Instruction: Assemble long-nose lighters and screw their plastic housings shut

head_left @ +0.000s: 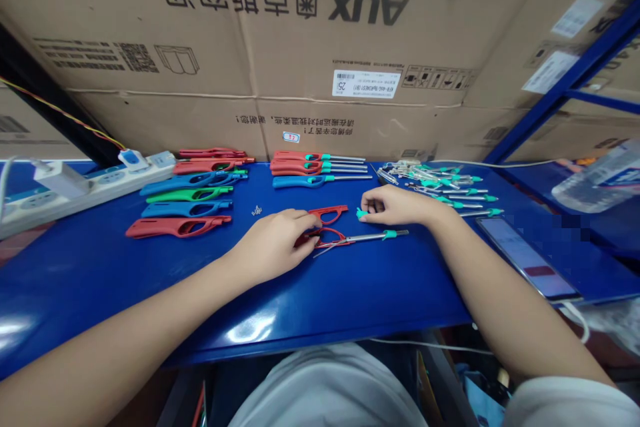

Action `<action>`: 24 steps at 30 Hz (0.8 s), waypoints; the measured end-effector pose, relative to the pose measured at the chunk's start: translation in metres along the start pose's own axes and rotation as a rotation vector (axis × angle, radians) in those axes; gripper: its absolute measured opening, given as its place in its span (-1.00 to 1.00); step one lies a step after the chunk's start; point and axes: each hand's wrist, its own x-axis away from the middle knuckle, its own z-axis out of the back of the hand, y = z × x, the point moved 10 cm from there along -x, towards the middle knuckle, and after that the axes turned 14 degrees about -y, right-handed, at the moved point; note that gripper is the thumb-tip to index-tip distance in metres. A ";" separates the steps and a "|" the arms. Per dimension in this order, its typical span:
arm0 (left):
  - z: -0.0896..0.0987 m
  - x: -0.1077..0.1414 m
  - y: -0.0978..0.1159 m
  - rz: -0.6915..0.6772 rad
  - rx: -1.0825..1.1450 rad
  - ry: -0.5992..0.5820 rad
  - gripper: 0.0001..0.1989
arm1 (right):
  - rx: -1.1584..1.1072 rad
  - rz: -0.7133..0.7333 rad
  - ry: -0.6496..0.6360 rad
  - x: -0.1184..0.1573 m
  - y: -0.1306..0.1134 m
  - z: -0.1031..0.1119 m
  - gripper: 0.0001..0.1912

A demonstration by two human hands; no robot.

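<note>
My left hand (277, 245) is closed on a red lighter shell (330, 237), pressing it on the table with fingertips and thumb. A metal tube (373, 237) with a teal piece near its tip runs rightward from that shell. A second red shell half (334, 214) lies just behind it, partly hidden by my left fingers. My right hand (387, 204) pinches a small teal plastic piece (361, 213) between thumb and fingertips, slightly above the tube. Near my left wrist is a little heap of tiny metal parts (257, 211).
Several coloured lighter shells (183, 227) lie on the left. Lighters with tubes (320, 167) are lined up behind my hands. Loose tube assemblies (450, 187) lie at right, near a phone (530, 257). A power strip (110, 180) and a cardboard wall (300, 47) border the table.
</note>
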 end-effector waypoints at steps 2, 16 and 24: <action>-0.001 0.000 -0.001 0.006 -0.005 -0.002 -0.73 | -0.022 -0.011 -0.020 -0.001 0.000 -0.003 -0.79; -0.001 -0.001 -0.002 -0.006 -0.008 -0.002 -0.73 | 0.129 -0.085 0.089 0.002 0.012 0.009 -0.64; -0.002 -0.002 -0.002 -0.016 -0.021 0.005 -0.73 | 0.220 -0.184 0.129 0.004 0.022 0.014 -0.76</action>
